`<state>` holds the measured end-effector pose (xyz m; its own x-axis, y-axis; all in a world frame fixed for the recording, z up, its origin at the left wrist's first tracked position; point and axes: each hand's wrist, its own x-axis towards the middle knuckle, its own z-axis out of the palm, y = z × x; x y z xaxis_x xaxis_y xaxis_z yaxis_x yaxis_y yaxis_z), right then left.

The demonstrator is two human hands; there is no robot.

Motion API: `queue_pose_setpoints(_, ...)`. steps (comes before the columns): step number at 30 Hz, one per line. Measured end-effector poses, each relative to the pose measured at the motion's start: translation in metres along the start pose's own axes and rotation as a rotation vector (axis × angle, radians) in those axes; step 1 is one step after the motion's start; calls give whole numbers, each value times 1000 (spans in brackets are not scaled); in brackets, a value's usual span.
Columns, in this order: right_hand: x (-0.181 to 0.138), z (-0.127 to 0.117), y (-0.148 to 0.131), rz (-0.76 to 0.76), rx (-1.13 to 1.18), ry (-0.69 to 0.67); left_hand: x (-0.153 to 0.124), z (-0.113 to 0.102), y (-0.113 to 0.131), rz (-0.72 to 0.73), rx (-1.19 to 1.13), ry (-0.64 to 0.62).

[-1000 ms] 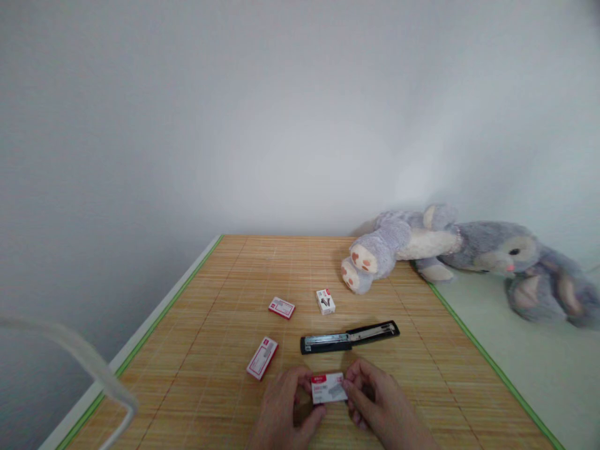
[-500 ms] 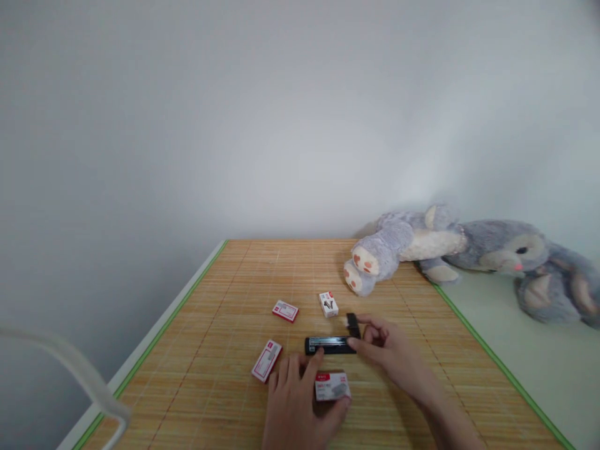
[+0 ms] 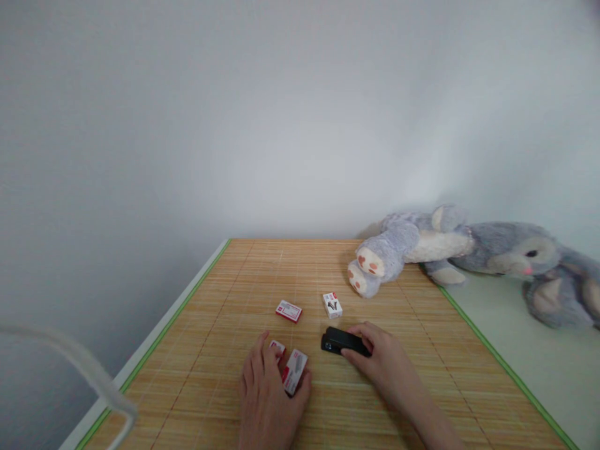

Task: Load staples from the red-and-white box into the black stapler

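Observation:
My right hand point(image 3: 375, 351) grips a black stapler point(image 3: 345, 339) between thumb and fingers; its top arm is folded down over its base, on the mat. My left hand point(image 3: 272, 390) holds a white and red staple box point(image 3: 295, 370) between thumb and fingers, tilted on its side. Partly covered by the fingers of that hand, a second red and white box point(image 3: 278, 348) lies just beyond it. Farther off lie another red and white box point(image 3: 289, 310) and a small white box point(image 3: 332, 305) with a dark picture on it.
A bamboo mat point(image 3: 262, 269) with green edging covers the table. A grey plush rabbit point(image 3: 435, 244) lies along the wall at the back right. At the lower left, a white curved cord or tube point(image 3: 89, 369) crosses the view.
The stapler's raised top arm has been folded down, and my right hand now wraps its rear. My left hand has shifted left with the staple box, over part of the second box.

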<state>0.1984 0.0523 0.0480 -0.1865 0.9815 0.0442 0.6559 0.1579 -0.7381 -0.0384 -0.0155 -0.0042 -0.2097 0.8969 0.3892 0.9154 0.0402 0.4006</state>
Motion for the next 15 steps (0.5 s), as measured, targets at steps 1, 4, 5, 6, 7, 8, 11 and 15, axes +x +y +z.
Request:
queue_pose_setpoints(1,-1,0,2,-2,4,8,4,-1,-3,-5,-9,-16)
queue_pose_setpoints(4,-5,2,6,-9,16,38,11,2,-1,-4,-6,-57)
queue_pose_setpoints(5,-6,3,7,-2,11,49,13,3,3,-3,8,-59)
queue_pose_setpoints(6,-7,5,9,10,5,60,14,6,8,1,24,-59)
queue_pose_setpoints(7,-9,6,10,24,-2,72,16,8,14,7,40,-54)
queue_pose_setpoints(8,-9,8,12,37,-7,80,19,12,21,11,60,-48)
queue_pose_setpoints(11,-12,11,15,57,-19,111,29,23,38,14,117,-47)
queue_pose_setpoints(15,-13,13,15,64,-11,136,44,33,46,25,156,-49)
